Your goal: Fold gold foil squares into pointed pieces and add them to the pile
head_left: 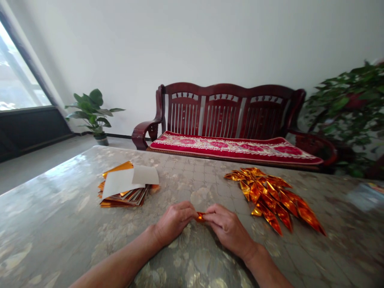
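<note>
Between my two hands, near the front of the table, is a small piece of folded gold foil paper (200, 217). My left hand (175, 221) pinches its left end, and my right hand (225, 226) pinches the right end; the fingers cover most of it. To the left lies a stack of foil paper sheets (123, 186), some with the pale side up and orange-gold edges showing. On the right, several folded gold foil pieces (271, 196) with pointed ends lie in an overlapping heap.
The table (75, 224) has a patterned, shiny cover. Behind it stands a dark red wooden bench (225, 108) with a red floral cushion (234, 146). A potted plant (94, 108) is at the left, leafy greenery (354, 108) at the right. Clear plastic (364, 196) lies near the right edge.
</note>
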The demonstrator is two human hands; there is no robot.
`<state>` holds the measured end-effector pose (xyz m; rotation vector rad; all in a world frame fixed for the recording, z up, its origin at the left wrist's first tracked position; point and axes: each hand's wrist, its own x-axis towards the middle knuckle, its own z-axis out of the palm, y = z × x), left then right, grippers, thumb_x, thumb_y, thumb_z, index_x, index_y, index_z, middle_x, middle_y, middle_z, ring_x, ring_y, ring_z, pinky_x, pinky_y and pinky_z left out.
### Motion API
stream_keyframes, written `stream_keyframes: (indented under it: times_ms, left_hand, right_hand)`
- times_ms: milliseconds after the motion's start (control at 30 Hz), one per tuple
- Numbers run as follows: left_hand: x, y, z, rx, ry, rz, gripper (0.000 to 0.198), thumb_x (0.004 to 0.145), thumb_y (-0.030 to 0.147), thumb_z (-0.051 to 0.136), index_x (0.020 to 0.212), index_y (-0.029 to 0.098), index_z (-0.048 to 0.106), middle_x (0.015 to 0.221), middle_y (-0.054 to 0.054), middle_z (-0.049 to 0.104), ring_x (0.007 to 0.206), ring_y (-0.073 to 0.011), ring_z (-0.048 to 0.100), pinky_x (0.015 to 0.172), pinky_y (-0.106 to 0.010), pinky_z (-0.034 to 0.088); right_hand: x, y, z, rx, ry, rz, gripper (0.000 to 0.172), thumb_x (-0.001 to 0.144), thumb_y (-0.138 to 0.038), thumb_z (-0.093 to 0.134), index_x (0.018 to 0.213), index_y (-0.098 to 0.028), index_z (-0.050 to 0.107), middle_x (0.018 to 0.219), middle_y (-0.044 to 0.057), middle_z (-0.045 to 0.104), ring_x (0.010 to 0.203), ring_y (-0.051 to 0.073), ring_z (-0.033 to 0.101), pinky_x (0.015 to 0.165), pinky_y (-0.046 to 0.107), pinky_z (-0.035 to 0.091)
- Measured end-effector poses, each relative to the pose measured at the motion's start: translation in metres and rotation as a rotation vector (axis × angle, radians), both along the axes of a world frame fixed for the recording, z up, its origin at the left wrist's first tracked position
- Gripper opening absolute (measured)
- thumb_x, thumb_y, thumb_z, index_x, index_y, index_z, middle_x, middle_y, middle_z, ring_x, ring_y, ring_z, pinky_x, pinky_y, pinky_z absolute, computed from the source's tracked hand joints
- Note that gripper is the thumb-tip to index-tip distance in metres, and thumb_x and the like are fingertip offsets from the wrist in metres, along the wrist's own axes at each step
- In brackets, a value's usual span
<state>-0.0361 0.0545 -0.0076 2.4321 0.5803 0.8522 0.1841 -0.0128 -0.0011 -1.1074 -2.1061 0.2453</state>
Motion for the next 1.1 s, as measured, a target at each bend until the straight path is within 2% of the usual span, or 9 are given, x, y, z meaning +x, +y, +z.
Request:
stream_keyframes:
  times_ms: [100, 200, 467, 667, 867, 1100]
  left_hand:
    - [-0.001, -0.002, 0.003, 0.093, 0.033, 0.059, 0.021, 0.097, 0.018, 0.051, 0.091, 0.021, 0.071, 0.086, -0.003, 0.068, 0.077, -0.0125, 0.064, 0.073, -0.02, 0.046]
    - [-0.002, -0.004, 0.004, 0.127, 0.034, 0.062, 0.021, 0.098, 0.02, 0.051, 0.092, 0.021, 0.07, 0.087, -0.002, 0.069, 0.077, -0.0123, 0.065, 0.072, -0.02, 0.046]
    - [-0.003, -0.004, 0.005, -0.01, 0.036, -0.022, 0.024, 0.1, 0.028, 0.048, 0.094, 0.02, 0.07, 0.088, -0.004, 0.069, 0.081, -0.0125, 0.065, 0.076, -0.02, 0.048]
    - [-0.002, -0.004, 0.001, -0.05, 0.006, -0.052, 0.023, 0.1, 0.028, 0.049, 0.099, 0.02, 0.071, 0.091, -0.004, 0.07, 0.084, -0.0129, 0.066, 0.079, -0.021, 0.049]
    - [0.0, -0.003, -0.004, -0.077, -0.029, -0.037, 0.02, 0.098, 0.027, 0.054, 0.095, 0.02, 0.072, 0.088, -0.003, 0.071, 0.083, -0.0124, 0.066, 0.078, -0.02, 0.049]
    - [0.005, -0.005, -0.001, -0.114, -0.06, -0.02, 0.019, 0.096, 0.026, 0.056, 0.089, 0.019, 0.072, 0.085, -0.003, 0.07, 0.08, -0.0121, 0.065, 0.077, -0.02, 0.05]
  right_hand:
    - [-0.002, -0.001, 0.003, -0.035, -0.051, 0.004, 0.02, 0.095, -0.02, 0.056, 0.103, -0.026, 0.073, 0.095, 0.003, 0.068, 0.088, 0.015, 0.064, 0.079, 0.025, 0.051]
    - [-0.005, -0.001, 0.003, -0.021, -0.032, 0.005, 0.018, 0.095, -0.02, 0.056, 0.101, -0.025, 0.073, 0.096, 0.003, 0.069, 0.089, 0.015, 0.064, 0.08, 0.026, 0.052]
    - [-0.002, -0.004, 0.001, -0.02, -0.006, -0.017, 0.019, 0.095, -0.019, 0.056, 0.096, -0.024, 0.074, 0.09, 0.003, 0.067, 0.083, 0.015, 0.063, 0.074, 0.025, 0.051]
    - [-0.003, -0.005, 0.001, -0.043, 0.027, -0.01, 0.019, 0.095, -0.02, 0.056, 0.096, -0.024, 0.074, 0.089, 0.003, 0.067, 0.083, 0.014, 0.064, 0.075, 0.025, 0.051]
    - [-0.005, -0.005, -0.003, -0.053, 0.095, -0.02, 0.018, 0.094, -0.02, 0.057, 0.094, -0.023, 0.074, 0.088, 0.003, 0.067, 0.082, 0.014, 0.064, 0.074, 0.024, 0.052]
    - [-0.004, -0.004, -0.007, -0.045, 0.125, -0.028, 0.017, 0.094, -0.02, 0.057, 0.091, -0.023, 0.074, 0.087, 0.003, 0.066, 0.081, 0.014, 0.063, 0.074, 0.025, 0.052]
